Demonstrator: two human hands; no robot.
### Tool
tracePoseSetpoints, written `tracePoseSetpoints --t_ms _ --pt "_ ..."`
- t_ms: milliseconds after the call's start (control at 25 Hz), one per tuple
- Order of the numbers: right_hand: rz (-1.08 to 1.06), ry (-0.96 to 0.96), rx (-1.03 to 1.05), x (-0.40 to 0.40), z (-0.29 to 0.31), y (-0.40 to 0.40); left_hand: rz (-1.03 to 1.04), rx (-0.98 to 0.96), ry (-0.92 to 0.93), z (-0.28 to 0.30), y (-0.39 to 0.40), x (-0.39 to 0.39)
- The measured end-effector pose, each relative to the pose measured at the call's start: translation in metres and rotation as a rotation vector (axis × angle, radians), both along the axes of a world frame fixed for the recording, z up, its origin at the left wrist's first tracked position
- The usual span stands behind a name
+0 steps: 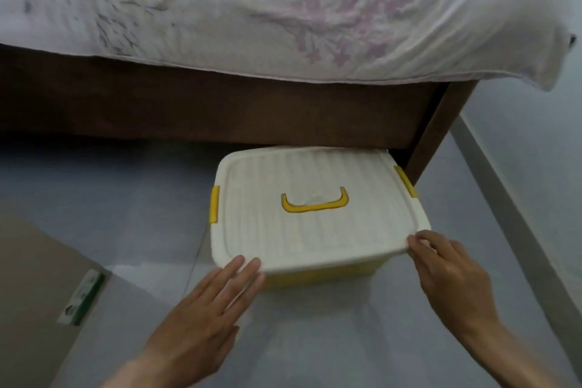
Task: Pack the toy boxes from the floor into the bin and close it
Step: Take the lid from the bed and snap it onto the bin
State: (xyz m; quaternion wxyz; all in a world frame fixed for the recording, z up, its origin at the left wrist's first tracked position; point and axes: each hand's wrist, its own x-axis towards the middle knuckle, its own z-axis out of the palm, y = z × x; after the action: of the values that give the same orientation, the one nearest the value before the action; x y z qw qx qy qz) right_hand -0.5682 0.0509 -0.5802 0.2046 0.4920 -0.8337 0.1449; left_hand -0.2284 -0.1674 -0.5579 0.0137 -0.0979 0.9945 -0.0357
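Seen at far left, partly cut by a brown panel: a slim green-and-white box [82,299] lying on the grey floor [126,205], print too blurred to read. Impossible to say whether one of the toy boxes.

Reached toward the near left corner of the bin: the left hand [201,318], flat and open, fingers [248,268] straight and together, tips touching the front rim of the lid and gripping nothing. Forearm cut off by the bottom edge.

Stood on the floor at centre, pushed up against the dark wooden bed frame [220,107]: the yellow bin [321,277], only a strip of its front wall showing beneath the white ribbed lid [315,230]. Far edge tucked under the frame and hard to trace. Lid in place, yellow carry handle [315,203] lying flat in its middle, yellow clips at the left side [214,205] and right side [406,181]; latched or not, unclear. Contents hidden entirely.

Curled on the near right corner of the lid: the right hand [453,274], fingertips hooked at the rim; a firm grip or a mere touch, cannot tell. Wrist lost off the lower right.

Draped above all: a pale floral sheet [283,9], covering the mattress and hanging past the bed's right corner.
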Motion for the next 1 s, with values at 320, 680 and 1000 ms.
tracePoseSetpoints --t_ms 320,680,1000 --pt "-0.072 -0.037 0.268 -0.020 0.039 -0.128 0.257 0.030 -0.118 0.011 -0.121 -0.085" --pt "-0.331 -0.018 0.521 -0.024 0.045 -0.182 0.289 0.134 -0.285 0.023 -0.167 -0.142" --pt "-0.275 -0.381 0.525 -0.054 0.045 -0.174 0.365 0.217 -0.267 0.022 -0.170 -0.165"
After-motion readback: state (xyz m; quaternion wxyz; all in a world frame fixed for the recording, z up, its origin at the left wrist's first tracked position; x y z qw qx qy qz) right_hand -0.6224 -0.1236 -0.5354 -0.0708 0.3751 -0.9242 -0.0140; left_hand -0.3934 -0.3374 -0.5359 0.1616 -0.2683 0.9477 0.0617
